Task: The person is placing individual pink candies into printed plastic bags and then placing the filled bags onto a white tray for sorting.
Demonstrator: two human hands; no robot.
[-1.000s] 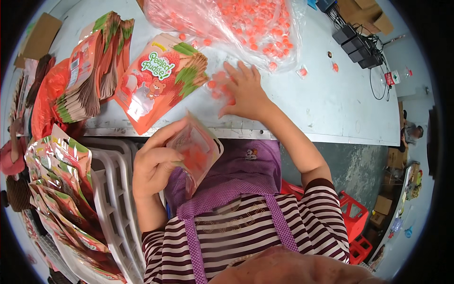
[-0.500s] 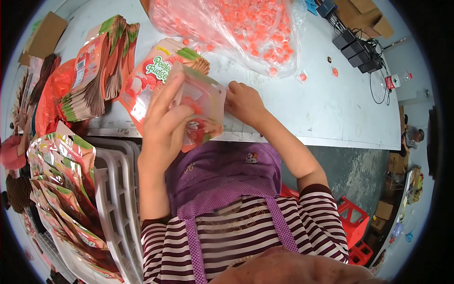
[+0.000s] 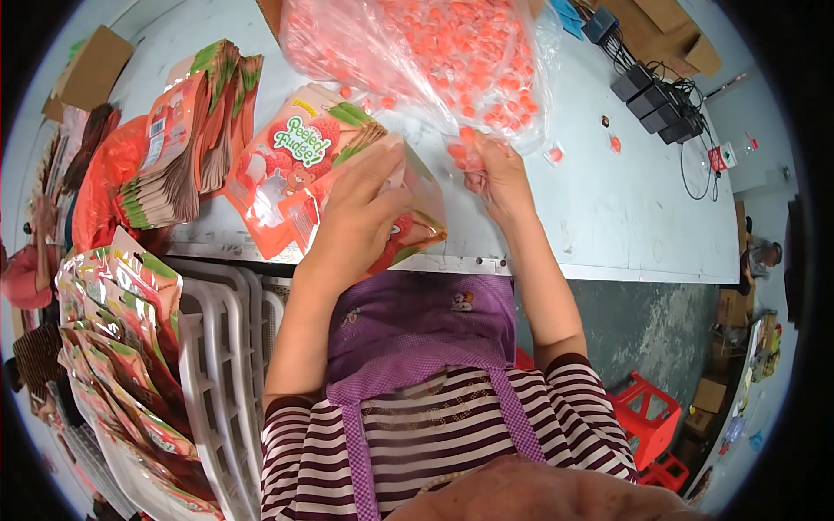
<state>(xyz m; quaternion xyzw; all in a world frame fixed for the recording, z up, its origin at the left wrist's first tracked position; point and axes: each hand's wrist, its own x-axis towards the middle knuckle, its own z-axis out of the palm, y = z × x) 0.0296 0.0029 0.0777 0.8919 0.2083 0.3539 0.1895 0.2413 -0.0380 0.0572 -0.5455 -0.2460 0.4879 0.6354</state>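
The left hand (image 3: 360, 208) is gripping an orange pouch (image 3: 408, 213) at the counter (image 3: 625, 208) edge, mouth tilted toward the candies, while the right hand (image 3: 497, 178) is pinching sweets at the mouth of the big clear bag (image 3: 417, 52) just beside it.

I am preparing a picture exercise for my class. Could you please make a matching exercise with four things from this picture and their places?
Things:
1. left hand
2. right hand
3. big clear plastic bag of small pink sweets
4. fanned stack of flat empty orange-green pouches

Places:
A. far on the grey table, centre
B. on the open orange pouch at the table edge
C. at the big bag's lower edge, among sweets
D. on the table, left side

Pairs: 1-B, 2-C, 3-A, 4-D
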